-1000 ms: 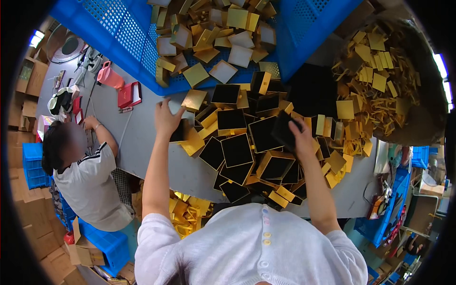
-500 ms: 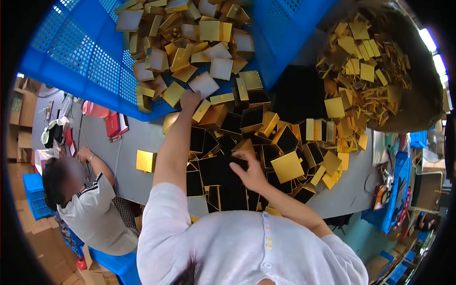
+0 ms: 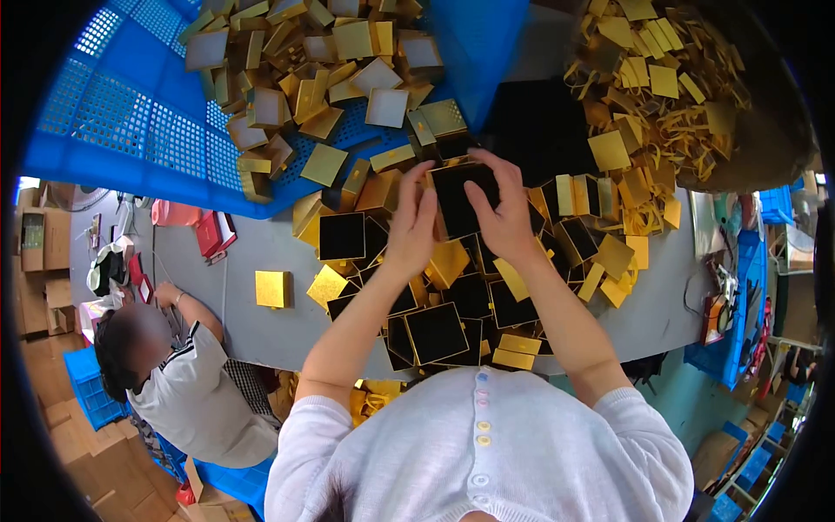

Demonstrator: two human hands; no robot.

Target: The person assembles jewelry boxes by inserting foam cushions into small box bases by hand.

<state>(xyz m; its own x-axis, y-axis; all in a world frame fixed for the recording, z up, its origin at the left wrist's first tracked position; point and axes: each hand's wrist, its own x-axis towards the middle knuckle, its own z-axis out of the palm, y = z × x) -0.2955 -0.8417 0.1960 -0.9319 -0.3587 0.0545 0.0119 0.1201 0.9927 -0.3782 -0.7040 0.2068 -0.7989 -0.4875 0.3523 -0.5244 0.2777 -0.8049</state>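
Observation:
My left hand and my right hand are on either side of a gold box with a black inside, fingers curled round its sides. My right thumb lies over the black part. The box sits among a heap of similar gold boxes, such as an open black-lined one nearer my body and another left of my left hand. Part of the held box is hidden by my fingers.
A blue perforated crate at the upper left holds many gold boxes with pale insides. Gold pieces and ribbons fill a large bag at the upper right. One gold box stands apart on the grey table. A person sits at the left.
My left hand has come back from the crate's edge to the heap. My right hand has moved forward from the black pieces near my body. Both now hold one box.

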